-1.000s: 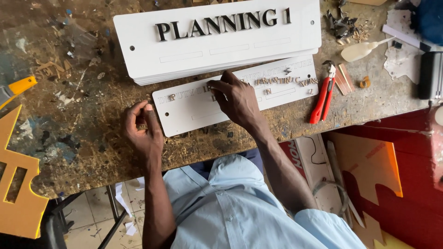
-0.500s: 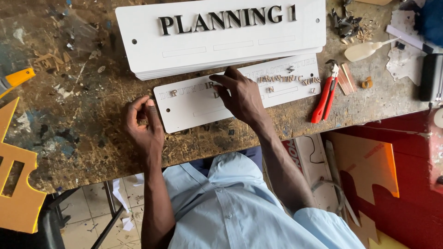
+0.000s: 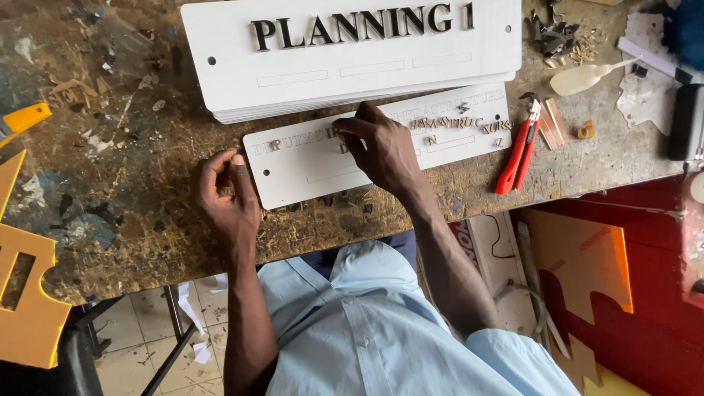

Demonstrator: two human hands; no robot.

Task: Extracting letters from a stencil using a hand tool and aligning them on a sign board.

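A long white sign plate [image 3: 308,172] lies on the worn workbench [image 3: 139,220], with small metallic letters [image 3: 455,123] set and scattered along its top row. My right hand [image 3: 385,150] lies on the middle of the plate, its fingertips pinched together at the letter row, apparently on one small letter [image 3: 343,136]. My left hand [image 3: 227,194] rests at the plate's left end with fingers curled and thumb up. What its palm holds is hidden.
Behind the plate lies a stack of larger white plates [image 3: 352,73] with black raised letters. Red-handled pliers [image 3: 517,154] lie to the right, near a glue bottle [image 3: 587,77] and scraps. Yellow cut-out boards [image 3: 26,293] sit at the left edge.
My right hand stays on the plate, its fingertips shifting slightly along the letter row. My left hand has barely moved.
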